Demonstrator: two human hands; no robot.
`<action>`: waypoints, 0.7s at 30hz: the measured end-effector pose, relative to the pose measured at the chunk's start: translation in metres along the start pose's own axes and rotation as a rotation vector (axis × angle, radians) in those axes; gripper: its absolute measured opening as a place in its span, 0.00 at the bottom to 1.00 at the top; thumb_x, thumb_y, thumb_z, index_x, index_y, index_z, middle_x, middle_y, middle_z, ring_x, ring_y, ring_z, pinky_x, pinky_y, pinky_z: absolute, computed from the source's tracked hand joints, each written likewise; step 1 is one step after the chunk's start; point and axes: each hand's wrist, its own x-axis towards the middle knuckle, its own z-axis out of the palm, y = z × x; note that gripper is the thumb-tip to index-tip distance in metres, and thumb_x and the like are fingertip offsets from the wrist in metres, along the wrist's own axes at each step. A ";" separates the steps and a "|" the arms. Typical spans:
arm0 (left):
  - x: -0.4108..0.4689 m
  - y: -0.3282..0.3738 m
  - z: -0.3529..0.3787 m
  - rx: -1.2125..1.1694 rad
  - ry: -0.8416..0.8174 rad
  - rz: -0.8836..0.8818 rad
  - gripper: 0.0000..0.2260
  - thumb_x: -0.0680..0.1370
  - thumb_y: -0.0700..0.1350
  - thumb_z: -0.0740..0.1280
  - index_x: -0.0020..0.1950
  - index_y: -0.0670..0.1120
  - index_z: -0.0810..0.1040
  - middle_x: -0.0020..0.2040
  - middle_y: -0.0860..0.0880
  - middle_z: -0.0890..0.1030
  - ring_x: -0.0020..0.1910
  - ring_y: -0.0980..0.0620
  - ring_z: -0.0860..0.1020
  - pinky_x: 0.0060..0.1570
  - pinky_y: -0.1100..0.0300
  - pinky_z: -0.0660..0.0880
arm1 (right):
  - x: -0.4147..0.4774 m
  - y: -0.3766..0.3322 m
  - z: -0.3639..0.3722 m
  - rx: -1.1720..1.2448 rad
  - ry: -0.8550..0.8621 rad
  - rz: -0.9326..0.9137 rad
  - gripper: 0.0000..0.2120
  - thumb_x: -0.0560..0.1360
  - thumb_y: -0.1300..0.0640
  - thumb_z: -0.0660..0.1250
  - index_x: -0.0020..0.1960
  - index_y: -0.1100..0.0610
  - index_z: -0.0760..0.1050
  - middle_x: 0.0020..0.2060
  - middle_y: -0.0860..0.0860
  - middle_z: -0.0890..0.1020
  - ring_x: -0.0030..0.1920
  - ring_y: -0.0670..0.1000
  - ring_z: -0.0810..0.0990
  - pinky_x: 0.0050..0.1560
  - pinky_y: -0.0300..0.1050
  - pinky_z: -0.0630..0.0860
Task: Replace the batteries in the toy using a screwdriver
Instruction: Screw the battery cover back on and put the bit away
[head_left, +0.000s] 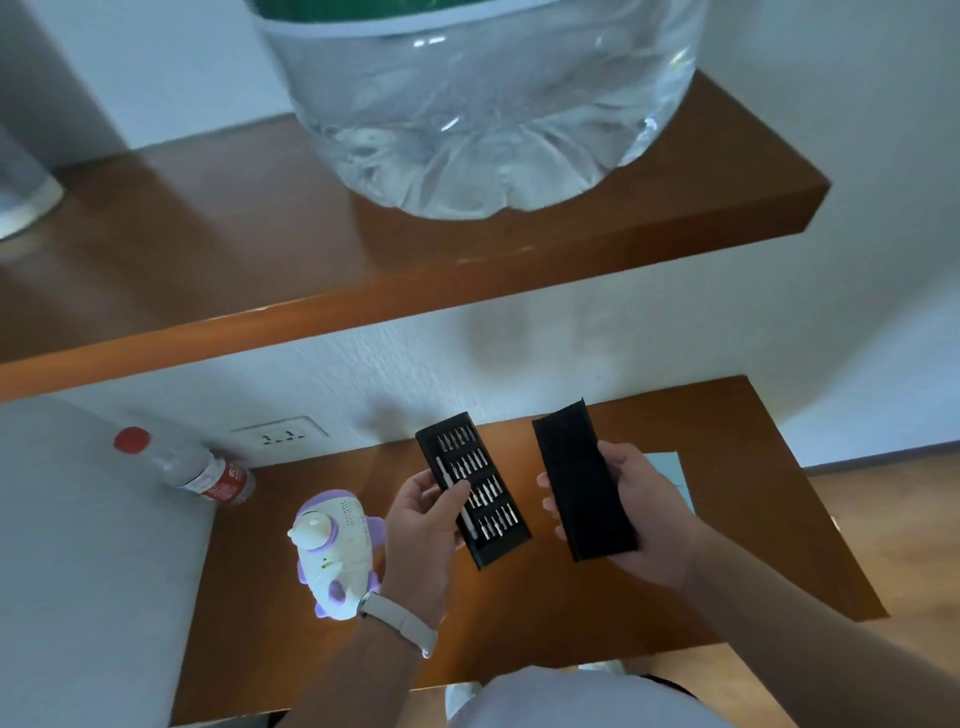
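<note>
My left hand (423, 525) holds a black bit tray (480, 470) above the lower wooden shelf (675, 597). The tray carries rows of silver bits and a slim silver screwdriver handle (451, 486) under my thumb. My right hand (641, 517) grips the tray's black outer sleeve (582, 483), pulled off and held apart to the right. A white and purple toy (330, 553) lies on the shelf just left of my left wrist, which wears a pale watch strap. No batteries are visible.
A clear bottle with a red cap (195, 467) lies at the shelf's back left under a wall socket (280, 434). An upper wooden shelf (208, 291) bears a big water jug (478, 104). A pale blue sheet (670, 467) lies behind my right hand.
</note>
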 end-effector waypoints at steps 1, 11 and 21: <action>-0.001 0.001 0.003 -0.009 -0.005 0.006 0.08 0.79 0.39 0.68 0.58 0.45 0.76 0.48 0.45 0.86 0.45 0.47 0.86 0.36 0.59 0.81 | -0.002 -0.002 -0.003 -0.009 -0.015 0.002 0.23 0.80 0.45 0.60 0.68 0.59 0.73 0.56 0.62 0.81 0.53 0.60 0.80 0.53 0.56 0.77; -0.016 0.015 0.034 -0.107 -0.009 0.051 0.09 0.80 0.40 0.67 0.60 0.45 0.76 0.47 0.47 0.87 0.47 0.48 0.86 0.42 0.54 0.83 | -0.027 -0.028 -0.015 -0.860 -0.113 -0.343 0.18 0.76 0.50 0.69 0.63 0.37 0.71 0.54 0.39 0.78 0.52 0.41 0.79 0.55 0.44 0.79; -0.029 0.022 0.041 -0.289 0.096 0.091 0.06 0.80 0.37 0.66 0.56 0.44 0.74 0.48 0.44 0.85 0.44 0.50 0.86 0.43 0.53 0.81 | -0.033 -0.033 -0.028 -1.423 -0.186 -0.616 0.26 0.71 0.37 0.69 0.66 0.32 0.64 0.61 0.34 0.65 0.61 0.44 0.71 0.51 0.40 0.82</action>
